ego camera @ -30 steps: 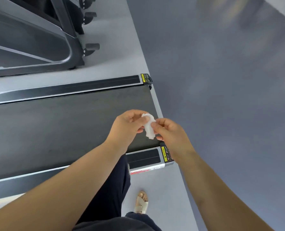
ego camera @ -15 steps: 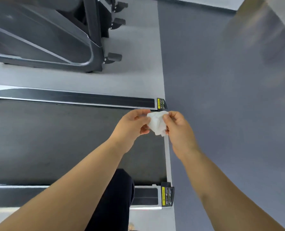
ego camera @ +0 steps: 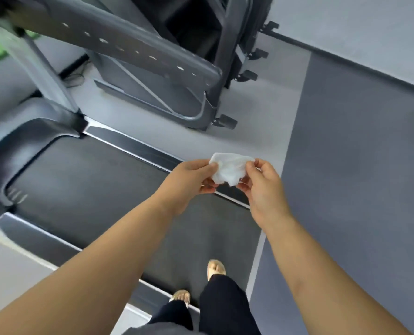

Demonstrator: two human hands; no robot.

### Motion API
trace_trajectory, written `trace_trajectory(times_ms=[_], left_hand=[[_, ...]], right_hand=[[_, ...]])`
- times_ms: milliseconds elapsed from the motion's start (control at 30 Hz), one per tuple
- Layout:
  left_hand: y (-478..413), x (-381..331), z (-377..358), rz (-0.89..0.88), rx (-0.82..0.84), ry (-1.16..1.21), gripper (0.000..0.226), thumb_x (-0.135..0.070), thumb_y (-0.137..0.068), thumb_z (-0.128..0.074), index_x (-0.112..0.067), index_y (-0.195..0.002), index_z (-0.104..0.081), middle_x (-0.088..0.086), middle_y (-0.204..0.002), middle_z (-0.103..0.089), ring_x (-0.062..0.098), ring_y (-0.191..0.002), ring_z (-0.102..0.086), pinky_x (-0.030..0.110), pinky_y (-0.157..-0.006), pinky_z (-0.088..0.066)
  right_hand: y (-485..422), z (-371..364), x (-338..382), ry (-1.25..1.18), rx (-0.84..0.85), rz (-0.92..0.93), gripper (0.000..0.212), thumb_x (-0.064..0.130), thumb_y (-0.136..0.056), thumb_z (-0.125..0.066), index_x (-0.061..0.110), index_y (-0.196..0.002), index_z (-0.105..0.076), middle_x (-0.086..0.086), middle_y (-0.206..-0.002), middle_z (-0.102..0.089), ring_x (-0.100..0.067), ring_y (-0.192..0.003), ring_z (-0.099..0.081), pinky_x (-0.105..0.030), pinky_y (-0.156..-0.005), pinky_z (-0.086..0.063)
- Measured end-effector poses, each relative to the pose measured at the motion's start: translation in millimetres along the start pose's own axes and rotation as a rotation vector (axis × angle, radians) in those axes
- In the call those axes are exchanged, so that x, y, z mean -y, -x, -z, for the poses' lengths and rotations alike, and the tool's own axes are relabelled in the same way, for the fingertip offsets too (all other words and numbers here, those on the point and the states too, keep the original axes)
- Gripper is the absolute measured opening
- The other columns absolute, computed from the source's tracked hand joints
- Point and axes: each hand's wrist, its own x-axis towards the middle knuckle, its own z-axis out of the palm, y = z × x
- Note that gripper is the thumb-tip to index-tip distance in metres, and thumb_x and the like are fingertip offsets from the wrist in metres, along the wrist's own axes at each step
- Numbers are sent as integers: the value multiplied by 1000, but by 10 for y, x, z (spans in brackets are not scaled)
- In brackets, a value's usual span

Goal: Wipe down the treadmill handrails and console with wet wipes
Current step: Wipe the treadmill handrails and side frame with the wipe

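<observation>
Left hand (ego camera: pixel 189 181) and right hand (ego camera: pixel 265 189) each pinch the wipe (ego camera: pixel 229 169), held over the edge of the belt (ego camera: pixel 80 189). Best spread it flat before reaching the handrail (ego camera: pixel 128 48) at eleven o'clock.

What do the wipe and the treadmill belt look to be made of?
The wipe: thin white nonwoven cloth, probably damp; it crumples softly and sags between the left hand and right hand. The treadmill belt: dark matte rubber or similar, judging by its flat, dull, non-reflective surface.
</observation>
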Motion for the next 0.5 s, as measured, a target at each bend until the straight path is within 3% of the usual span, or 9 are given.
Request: trace_trajectory(times_ms=[67, 133, 233, 300, 367, 433, 500], left_hand=[[-11, -150, 80, -30, -54, -13, 20, -20, -99, -49, -15, -99, -69, 9, -92, -70, 18, -81, -62, 28, -80, -55], [-22, -281, 148, -63, -145, -47, 21, -21, -99, -48, -16, -99, -69, 14, -104, -71, 22, -92, -66, 37, -90, -54], [-49, -456, 254, -84, -348, 108, 24, -14, -99, -45, -15, -93, -69, 18, -106, -69, 35, -102, -65, 47, -93, -52], [-55, -521, 314, -67, -464, 250, 24, -13, -97, -43, -8, -96, -67, 23, -107, -67, 40, -100, -64, 47, -90, -53], [-39, -564, 359, -58, -515, 325, 28, -29, -96, -45, -10, -97, -65, 17, -101, -68, 32, -90, -66, 40, -80, -55], [-30, -534, 429, -53, -543, 191, 37, -52, -87, -54, -19, -101, -62, 3, -99, -69, 17, -85, -66, 33, -76, -54], [15, -454, 545, -58, -642, 75, 27, -39, -85, -67, -19, -103, -61, 2, -99, -69, 12, -84, -67, 28, -74, -55]], right_hand=[[-101, -152, 198, -102, 168, -89, 17, 24, -100, -45, 13, -98, -58, -6, -92, -66, -19, -81, -63, -27, -64, -50], [-236, -293, 351, -41, 368, -127, 24, 36, -94, -51, 16, -101, -63, -4, -92, -69, -16, -82, -65, -27, -65, -52], [-498, -509, 507, 171, 520, -7, 4, 23, -89, -63, 19, -91, -63, -3, -92, -68, -16, -86, -64, -31, -76, -54], [-678, -644, 541, 191, 618, 20, 4, 16, -90, -62, 15, -94, -64, -6, -96, -70, -18, -91, -66, -35, -82, -54], [-836, -801, 549, 203, 721, 8, 11, 13, -91, -60, 11, -100, -65, -11, -103, -70, -21, -96, -66, -40, -89, -53], [-924, -970, 536, 247, 824, 9, 19, 15, -90, -59, 7, -107, -65, -16, -108, -69, -27, -100, -66, -41, -87, -53], [-968, -1142, 516, 259, 932, -38, 32, 16, -86, -58, 0, -113, -63, -19, -110, -68, -27, -99, -65, -36, -80, -52]])
